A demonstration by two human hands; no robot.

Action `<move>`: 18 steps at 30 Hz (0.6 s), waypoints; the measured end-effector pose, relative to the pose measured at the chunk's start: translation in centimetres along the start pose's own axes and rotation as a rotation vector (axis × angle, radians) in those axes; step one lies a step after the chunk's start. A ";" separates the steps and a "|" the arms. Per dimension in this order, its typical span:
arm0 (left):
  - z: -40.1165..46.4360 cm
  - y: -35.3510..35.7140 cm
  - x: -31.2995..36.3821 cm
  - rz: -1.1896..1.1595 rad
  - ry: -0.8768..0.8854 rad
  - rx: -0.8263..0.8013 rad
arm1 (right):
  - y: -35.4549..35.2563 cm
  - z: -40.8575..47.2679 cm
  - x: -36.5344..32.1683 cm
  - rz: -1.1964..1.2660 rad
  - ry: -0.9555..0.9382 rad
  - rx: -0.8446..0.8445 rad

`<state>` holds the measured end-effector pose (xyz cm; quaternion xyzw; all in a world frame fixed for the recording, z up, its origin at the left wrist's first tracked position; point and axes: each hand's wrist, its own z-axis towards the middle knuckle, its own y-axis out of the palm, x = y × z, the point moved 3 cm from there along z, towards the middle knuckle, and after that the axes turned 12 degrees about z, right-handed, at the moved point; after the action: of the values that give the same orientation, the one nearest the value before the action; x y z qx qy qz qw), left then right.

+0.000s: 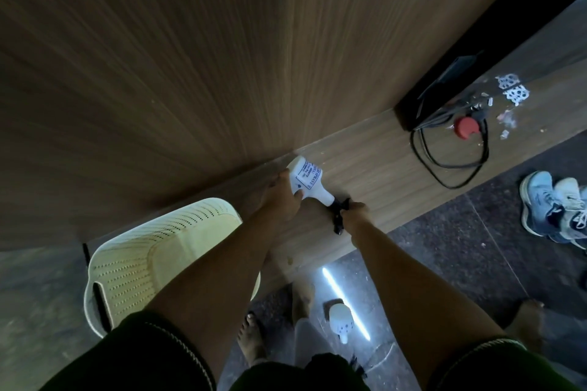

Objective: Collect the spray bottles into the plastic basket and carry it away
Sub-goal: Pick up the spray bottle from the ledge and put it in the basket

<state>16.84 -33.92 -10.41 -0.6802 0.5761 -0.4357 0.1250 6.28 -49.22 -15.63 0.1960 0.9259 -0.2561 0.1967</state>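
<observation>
While lying flat on the bench [374, 168], white spray bottle [306, 179]: left hand [279, 200] gripping body, right hand [352, 211] pinching black nozzle.

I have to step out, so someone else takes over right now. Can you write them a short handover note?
Left hand: grips the body of the white spray bottle lying on the wooden ledge.
Right hand: grips that bottle's black trigger head.
Plastic basket: beside the left forearm at the ledge's edge; no bottle visible inside.
Second spray bottle: on the floor below, between the arms.
Done: one bottle in hand.
Left: put both bottles in the basket, then carry it away.
</observation>
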 end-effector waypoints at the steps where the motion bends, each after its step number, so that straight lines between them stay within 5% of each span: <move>1: 0.0 -0.1 0.0 -0.004 -0.011 0.014 | -0.2 -0.2 0.0 -0.001 0.016 0.005; 8: -0.8 -2.8 0.6 -0.052 -0.048 0.129 | -1.0 -2.8 -1.5 0.052 0.010 0.010; 18: -8.0 -8.6 -1.0 -0.247 -0.122 0.310 | -3.5 -12.7 -7.8 0.270 -0.386 0.061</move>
<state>16.76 -27.70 -0.36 -0.7435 0.4056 -0.4890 0.2085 7.91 -47.03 -0.61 0.2711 0.8283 -0.2882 0.3966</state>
